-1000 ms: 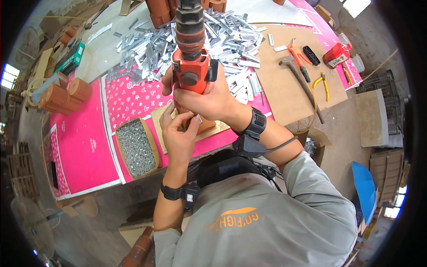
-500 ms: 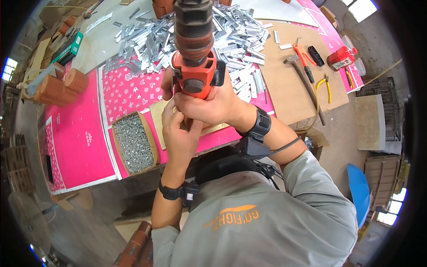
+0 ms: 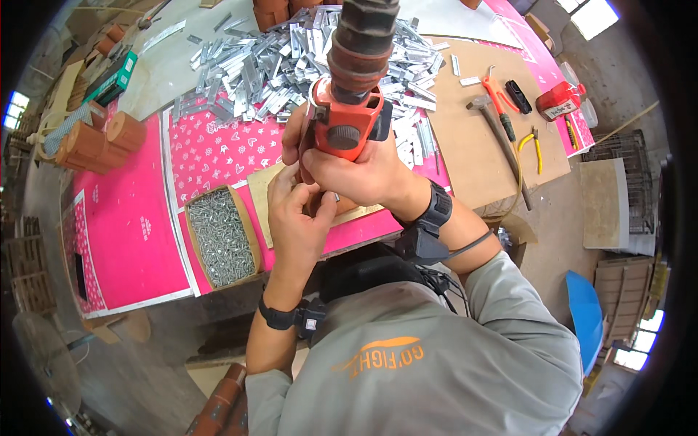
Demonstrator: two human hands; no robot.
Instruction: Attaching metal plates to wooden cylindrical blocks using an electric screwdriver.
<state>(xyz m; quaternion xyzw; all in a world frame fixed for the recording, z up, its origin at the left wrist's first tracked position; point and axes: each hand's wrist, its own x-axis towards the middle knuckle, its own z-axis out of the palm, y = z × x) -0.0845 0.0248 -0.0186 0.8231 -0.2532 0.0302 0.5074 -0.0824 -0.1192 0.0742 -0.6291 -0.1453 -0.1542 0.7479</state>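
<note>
My right hand point(image 3: 356, 174) is wrapped round a red power tool point(image 3: 347, 131), which stands upright with its dark ribbed end toward the camera. Close below it my left hand point(image 3: 302, 218) is closed, and a small silver screw point(image 3: 336, 197) shows at its thumb tip. Partly hidden beneath both hands lies a brown, rounded piece point(image 3: 355, 204) over a flat wooden board point(image 3: 259, 190). What the tool's lower end touches is hidden. An open box of silver screws point(image 3: 222, 236) sits left of my left hand.
Beyond the tool spreads a heap of metal strips point(image 3: 254, 73). At right, a hammer point(image 3: 502, 138), yellow-handled pliers point(image 3: 538, 149) and a red bottle point(image 3: 558, 100) lie on brown board point(image 3: 465, 160). Brown cylindrical pieces point(image 3: 87, 145) stand at left on the pink table covering point(image 3: 131, 218).
The power tool and my right hand have shifted to the right. My left hand has turned slightly, and the screw at its thumb tip has come into sight.
</note>
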